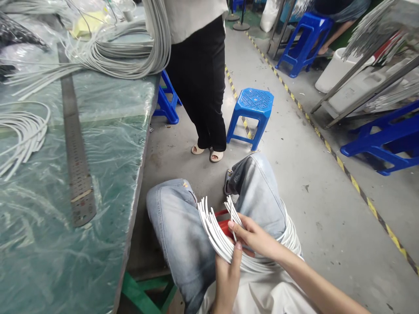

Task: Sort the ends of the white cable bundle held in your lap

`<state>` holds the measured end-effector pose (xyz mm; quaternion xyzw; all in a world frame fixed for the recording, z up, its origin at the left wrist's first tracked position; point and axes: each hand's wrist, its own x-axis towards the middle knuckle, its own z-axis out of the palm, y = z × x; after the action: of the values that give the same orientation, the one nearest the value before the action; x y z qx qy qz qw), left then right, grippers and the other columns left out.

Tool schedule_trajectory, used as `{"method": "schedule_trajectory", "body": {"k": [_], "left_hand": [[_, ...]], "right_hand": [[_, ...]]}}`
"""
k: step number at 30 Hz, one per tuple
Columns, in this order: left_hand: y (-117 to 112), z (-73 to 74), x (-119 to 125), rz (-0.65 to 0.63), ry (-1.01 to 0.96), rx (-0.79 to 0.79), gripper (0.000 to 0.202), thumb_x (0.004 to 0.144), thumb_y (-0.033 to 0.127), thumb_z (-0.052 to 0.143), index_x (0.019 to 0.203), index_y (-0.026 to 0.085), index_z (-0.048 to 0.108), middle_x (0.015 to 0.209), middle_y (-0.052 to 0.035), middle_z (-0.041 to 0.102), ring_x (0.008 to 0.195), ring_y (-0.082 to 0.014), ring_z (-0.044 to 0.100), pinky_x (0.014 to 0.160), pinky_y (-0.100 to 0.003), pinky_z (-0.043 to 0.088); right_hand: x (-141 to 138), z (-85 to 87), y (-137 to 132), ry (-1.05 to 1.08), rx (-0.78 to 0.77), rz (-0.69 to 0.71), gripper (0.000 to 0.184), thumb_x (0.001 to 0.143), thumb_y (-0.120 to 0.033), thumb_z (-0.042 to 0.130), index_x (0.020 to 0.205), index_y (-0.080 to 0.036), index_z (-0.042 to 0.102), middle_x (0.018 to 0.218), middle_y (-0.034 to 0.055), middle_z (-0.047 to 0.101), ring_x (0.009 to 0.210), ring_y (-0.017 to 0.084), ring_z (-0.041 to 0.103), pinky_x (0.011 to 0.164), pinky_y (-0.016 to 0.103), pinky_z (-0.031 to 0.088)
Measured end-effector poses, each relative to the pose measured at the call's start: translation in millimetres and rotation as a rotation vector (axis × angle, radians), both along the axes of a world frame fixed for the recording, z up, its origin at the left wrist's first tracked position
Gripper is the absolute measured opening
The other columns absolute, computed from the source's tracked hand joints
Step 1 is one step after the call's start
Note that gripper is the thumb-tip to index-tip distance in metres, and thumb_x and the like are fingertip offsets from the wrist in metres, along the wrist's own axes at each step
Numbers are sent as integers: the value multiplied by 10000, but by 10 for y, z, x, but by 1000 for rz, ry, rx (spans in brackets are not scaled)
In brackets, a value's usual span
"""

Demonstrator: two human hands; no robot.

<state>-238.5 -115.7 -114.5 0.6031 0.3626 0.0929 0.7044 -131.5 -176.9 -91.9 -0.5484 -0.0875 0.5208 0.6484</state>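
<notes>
Sitting by the worktop (108,144), a person holds a bunch of thin white strips (214,231) over their lap, between two knees in light blue jeans. The left hand (227,274) comes up from below and wraps around the bunch, with the thumb pressed on top. The right hand (253,237) reaches in from the right side and pinches a few strip ends between thumb and fingers. The strips fan out and curve up toward the knees, and more of them loop around the right leg. Something red (224,224) peeks out just behind the strips.

On the worktop, to the left, lies a long metal ruler (75,144) on clear plastic sheet. A small pile of white strips (22,135) rests near the left edge, and a big heap of grey-white cords (131,48) sits at the far end.

Another person in black trousers (203,78) and sandals stands on the floor beside the worktop. A blue stool (252,113) stands just next to that person.
</notes>
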Motion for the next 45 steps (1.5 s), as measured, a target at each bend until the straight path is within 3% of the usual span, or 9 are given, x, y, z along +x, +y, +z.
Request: {"method": "schedule_trajectory", "body": {"k": [5, 11, 15, 18, 24, 27, 33, 39, 45], "left_hand": [[-11, 4, 0, 74, -22, -65, 394, 809, 390, 627, 1132, 170, 671, 1201, -100, 664, 1173, -291, 586, 942, -328, 527], [42, 37, -19, -31, 30, -23, 276, 843, 402, 592, 954, 195, 737, 813, -66, 740, 689, -243, 683, 672, -310, 560], [53, 59, -43, -76, 42, -7, 275, 864, 410, 573, 730, 222, 721, 657, -46, 710, 644, -238, 673, 641, -308, 544], [44, 63, -53, -110, -6, -14, 287, 875, 397, 566, 662, 240, 677, 632, -38, 697, 631, -222, 665, 645, -299, 534], [-13, 59, -13, -10, -67, -145, 218, 819, 386, 634, 964, 224, 658, 881, -37, 749, 656, -238, 706, 575, -305, 579], [-39, 46, -8, 12, -79, -134, 230, 799, 406, 649, 939, 224, 662, 1061, -57, 728, 790, -272, 722, 551, -305, 583], [-63, -16, -51, -57, -61, -99, 227, 822, 466, 623, 802, 242, 656, 710, -39, 729, 639, -266, 703, 603, -353, 574], [-53, -1, -43, -46, -60, -104, 237, 820, 463, 622, 839, 229, 657, 659, -36, 716, 608, -247, 685, 618, -340, 566], [-29, -5, -58, -49, -10, -68, 313, 831, 482, 607, 956, 210, 697, 632, -27, 712, 639, -269, 692, 662, -355, 576]], "right_hand": [[-49, -107, 61, -60, -27, -132, 507, 846, -669, 542, 832, -165, 494, 605, -40, 527, 397, 47, 355, 353, 182, 258], [-19, -204, 116, -49, -67, -238, 598, 748, -747, 582, 815, -160, 490, 578, 15, 616, 448, 89, 460, 438, 201, 358], [16, -208, 125, -47, -102, -286, 656, 700, -831, 528, 785, -185, 449, 428, -105, 374, 367, 55, 322, 394, 181, 284], [20, -122, 124, -36, -126, -261, 671, 653, -843, 564, 709, -186, 438, 435, -130, 248, 366, 26, 177, 353, 174, 165], [-13, 49, 98, -57, -141, -40, 575, 687, -699, 682, 687, -141, 540, 530, -40, 436, 385, 63, 363, 290, 179, 214], [-10, 27, 66, -108, -118, -15, 513, 753, -632, 659, 666, -143, 530, 530, -39, 427, 404, 60, 363, 316, 169, 224], [33, -35, 11, -119, -54, 66, 398, 822, -514, 620, 703, -136, 578, 567, -17, 504, 447, 70, 394, 379, 180, 268], [108, 74, 36, 49, -69, 50, 485, 690, -583, 728, 685, -133, 545, 474, -80, 378, 404, 27, 217, 370, 184, 138], [100, 85, 52, -6, -24, 58, 527, 759, -655, 651, 732, -167, 455, 513, -100, 321, 421, 27, 207, 378, 180, 153]]}}
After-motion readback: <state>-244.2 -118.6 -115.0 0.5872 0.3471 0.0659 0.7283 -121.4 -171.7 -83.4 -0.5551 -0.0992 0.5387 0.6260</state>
